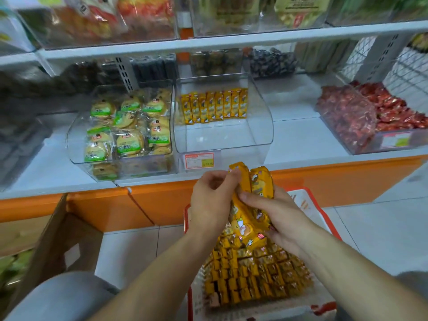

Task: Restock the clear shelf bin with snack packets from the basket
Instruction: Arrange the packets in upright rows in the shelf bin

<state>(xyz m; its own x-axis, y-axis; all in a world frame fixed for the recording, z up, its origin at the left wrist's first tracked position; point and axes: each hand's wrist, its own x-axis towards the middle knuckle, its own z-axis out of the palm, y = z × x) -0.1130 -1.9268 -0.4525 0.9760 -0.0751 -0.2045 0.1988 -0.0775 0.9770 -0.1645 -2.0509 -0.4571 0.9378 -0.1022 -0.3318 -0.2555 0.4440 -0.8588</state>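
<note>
A clear shelf bin (261, 126) stands on the white shelf with one row of yellow snack packets (214, 107) upright at its back; its front half is bare. Below it, a red-rimmed basket (323, 212) on the floor holds several yellow packets (257, 274) in rows. Above the basket both hands hold a bundle of yellow packets (251, 205). My right hand (275, 216) grips the bundle from the right. My left hand (213, 195) pinches the top of a packet at the bundle's upper left.
Left of the clear bin, another bin (78, 135) is filled with green-labelled biscuit packs. A bin of red sweets (361, 117) sits at the right. An orange shelf base (111, 205) runs below. A cardboard box (53, 239) stands at lower left.
</note>
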